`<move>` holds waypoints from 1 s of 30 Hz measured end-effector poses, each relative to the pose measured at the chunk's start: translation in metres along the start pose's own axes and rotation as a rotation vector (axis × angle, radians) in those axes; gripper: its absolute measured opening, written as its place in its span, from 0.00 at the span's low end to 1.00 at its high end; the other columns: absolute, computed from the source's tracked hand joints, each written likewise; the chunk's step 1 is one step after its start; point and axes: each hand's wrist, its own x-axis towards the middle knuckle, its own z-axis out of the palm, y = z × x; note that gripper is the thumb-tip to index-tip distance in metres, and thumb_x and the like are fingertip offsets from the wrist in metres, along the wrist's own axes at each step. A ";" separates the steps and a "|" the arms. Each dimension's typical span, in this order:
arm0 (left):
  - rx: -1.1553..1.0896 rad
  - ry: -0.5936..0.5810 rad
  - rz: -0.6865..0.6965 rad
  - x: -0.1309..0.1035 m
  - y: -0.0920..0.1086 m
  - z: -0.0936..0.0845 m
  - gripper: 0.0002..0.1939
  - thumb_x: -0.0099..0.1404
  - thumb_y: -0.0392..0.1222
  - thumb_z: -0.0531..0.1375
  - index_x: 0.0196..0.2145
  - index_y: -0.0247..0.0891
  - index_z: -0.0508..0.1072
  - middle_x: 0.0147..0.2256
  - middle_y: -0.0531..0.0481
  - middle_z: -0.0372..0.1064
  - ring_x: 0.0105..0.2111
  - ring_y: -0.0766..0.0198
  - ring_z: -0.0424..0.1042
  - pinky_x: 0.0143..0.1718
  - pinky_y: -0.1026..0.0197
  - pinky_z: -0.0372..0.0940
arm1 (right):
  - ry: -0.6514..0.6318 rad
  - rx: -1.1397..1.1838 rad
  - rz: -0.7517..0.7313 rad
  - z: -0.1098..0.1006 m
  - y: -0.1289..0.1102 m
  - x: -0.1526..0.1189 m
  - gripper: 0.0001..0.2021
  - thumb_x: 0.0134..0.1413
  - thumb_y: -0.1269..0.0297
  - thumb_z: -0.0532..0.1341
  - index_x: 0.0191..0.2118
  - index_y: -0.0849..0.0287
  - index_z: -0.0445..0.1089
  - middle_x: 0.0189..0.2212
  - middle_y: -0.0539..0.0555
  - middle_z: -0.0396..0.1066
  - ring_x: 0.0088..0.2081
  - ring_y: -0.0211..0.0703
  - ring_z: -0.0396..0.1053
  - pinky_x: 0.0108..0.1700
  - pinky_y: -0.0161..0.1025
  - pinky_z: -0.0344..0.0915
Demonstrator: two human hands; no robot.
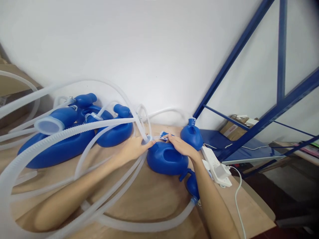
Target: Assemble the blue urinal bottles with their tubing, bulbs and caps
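In front of me on the table lies a blue plastic urinal bottle (168,162) with a hollow grip in its body. My left hand (136,148) is closed around a translucent cap (149,137) at the end of a white corrugated hose (141,123), just left of the bottle's neck. A thin pale strap (159,137) runs from that cap towards the neck. My right hand (179,144) is closed at the bottle's neck (165,134), fingers by the strap; the palm side is hidden. Right behind it stands another blue bottle (191,135).
Several more blue bottles (115,133) with hoses lie at left. A blue funnel-like piece (192,186) with a hose (149,226) is by my right forearm. A white power strip (216,166) with plug and cable lies at right, beside a blue metal rack (233,58). A white wall (149,49) stands behind.
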 end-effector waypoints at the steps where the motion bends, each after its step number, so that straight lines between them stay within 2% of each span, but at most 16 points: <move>1: 0.061 -0.018 0.010 -0.002 0.002 -0.009 0.29 0.67 0.69 0.61 0.33 0.37 0.80 0.28 0.40 0.78 0.31 0.46 0.79 0.35 0.52 0.72 | -0.001 0.003 0.014 0.002 -0.003 0.001 0.29 0.72 0.37 0.47 0.52 0.47 0.78 0.48 0.53 0.81 0.54 0.53 0.77 0.63 0.51 0.69; 3: 0.169 -0.034 0.043 -0.010 0.012 -0.024 0.30 0.68 0.68 0.60 0.26 0.36 0.76 0.22 0.41 0.72 0.27 0.47 0.77 0.33 0.53 0.70 | -0.026 0.008 0.041 0.007 -0.012 0.003 0.28 0.72 0.37 0.48 0.51 0.49 0.78 0.50 0.53 0.81 0.55 0.55 0.76 0.62 0.51 0.70; 5: 0.277 -0.051 0.151 -0.016 0.029 -0.033 0.26 0.73 0.59 0.58 0.27 0.35 0.76 0.24 0.41 0.73 0.28 0.50 0.77 0.35 0.55 0.69 | -0.072 0.016 0.040 0.011 -0.021 0.004 0.25 0.71 0.38 0.52 0.50 0.49 0.79 0.50 0.53 0.81 0.53 0.55 0.77 0.59 0.50 0.72; 7: 0.410 -0.081 0.413 -0.017 0.046 -0.035 0.19 0.77 0.50 0.56 0.35 0.35 0.78 0.32 0.40 0.77 0.36 0.50 0.79 0.41 0.53 0.71 | -0.111 0.025 0.025 0.013 -0.027 0.005 0.23 0.70 0.40 0.55 0.50 0.49 0.79 0.48 0.52 0.82 0.51 0.54 0.78 0.57 0.49 0.73; 9: 0.532 -0.071 0.697 -0.011 0.055 -0.030 0.14 0.78 0.43 0.55 0.48 0.34 0.78 0.45 0.36 0.79 0.49 0.47 0.78 0.55 0.44 0.68 | -0.132 0.030 0.014 0.014 -0.028 0.006 0.22 0.70 0.41 0.56 0.51 0.50 0.79 0.47 0.53 0.82 0.50 0.55 0.78 0.57 0.50 0.73; 10: 0.580 -0.066 0.789 -0.006 0.056 -0.027 0.14 0.77 0.39 0.55 0.54 0.33 0.76 0.50 0.35 0.77 0.54 0.45 0.76 0.60 0.40 0.64 | -0.136 0.029 0.013 0.015 -0.028 0.006 0.21 0.69 0.42 0.57 0.51 0.50 0.79 0.47 0.53 0.82 0.50 0.55 0.78 0.57 0.50 0.73; 11: 0.610 -0.071 0.825 -0.001 0.054 -0.023 0.16 0.76 0.37 0.56 0.58 0.34 0.75 0.53 0.35 0.76 0.56 0.44 0.74 0.62 0.37 0.62 | -0.139 0.026 0.014 0.015 -0.027 0.006 0.21 0.69 0.43 0.57 0.51 0.50 0.79 0.47 0.54 0.82 0.50 0.55 0.78 0.57 0.51 0.73; 12: 0.632 -0.086 0.820 0.004 0.050 -0.019 0.17 0.76 0.34 0.56 0.59 0.34 0.74 0.53 0.35 0.76 0.54 0.45 0.76 0.61 0.37 0.62 | -0.140 0.023 0.016 0.015 -0.027 0.005 0.20 0.69 0.44 0.57 0.52 0.50 0.78 0.48 0.54 0.82 0.50 0.56 0.78 0.58 0.52 0.73; 14: 0.658 -0.140 0.782 0.011 0.040 -0.015 0.16 0.75 0.32 0.57 0.57 0.34 0.76 0.48 0.38 0.79 0.46 0.49 0.79 0.51 0.45 0.68 | -0.138 0.020 0.019 0.015 -0.028 0.005 0.20 0.70 0.45 0.57 0.55 0.51 0.77 0.51 0.55 0.81 0.51 0.55 0.78 0.58 0.52 0.72; 17: 0.664 -0.170 0.750 0.015 0.030 -0.016 0.13 0.75 0.34 0.57 0.52 0.35 0.79 0.42 0.42 0.80 0.38 0.52 0.80 0.38 0.53 0.67 | -0.149 0.031 0.030 0.015 -0.033 0.005 0.21 0.70 0.45 0.57 0.56 0.51 0.77 0.52 0.54 0.81 0.47 0.53 0.80 0.54 0.50 0.74; 20: 0.654 -0.175 0.726 0.014 0.030 -0.021 0.12 0.76 0.38 0.57 0.48 0.35 0.80 0.42 0.44 0.80 0.36 0.54 0.80 0.36 0.54 0.66 | -0.157 0.032 0.056 0.015 -0.038 0.005 0.22 0.68 0.42 0.60 0.56 0.50 0.77 0.51 0.53 0.82 0.45 0.53 0.81 0.51 0.49 0.75; 24: 0.635 -0.196 0.695 0.015 0.032 -0.025 0.12 0.75 0.39 0.57 0.44 0.34 0.81 0.40 0.44 0.80 0.34 0.56 0.79 0.34 0.56 0.65 | -0.123 -0.023 0.072 0.015 -0.043 0.004 0.21 0.65 0.43 0.64 0.56 0.47 0.77 0.54 0.52 0.81 0.55 0.58 0.77 0.59 0.53 0.71; 27: 0.623 -0.228 0.696 0.016 0.031 -0.026 0.12 0.75 0.39 0.57 0.41 0.35 0.81 0.40 0.44 0.80 0.35 0.56 0.79 0.35 0.56 0.65 | -0.129 -0.007 0.070 0.014 -0.044 0.005 0.20 0.64 0.44 0.65 0.56 0.46 0.78 0.54 0.51 0.81 0.57 0.58 0.77 0.61 0.52 0.70; 30: 0.624 -0.263 0.711 0.017 0.030 -0.028 0.11 0.76 0.38 0.58 0.39 0.35 0.81 0.40 0.45 0.80 0.38 0.55 0.80 0.38 0.56 0.67 | -0.150 0.070 0.034 0.015 -0.041 0.005 0.21 0.66 0.45 0.63 0.57 0.49 0.78 0.56 0.52 0.80 0.58 0.56 0.76 0.64 0.50 0.69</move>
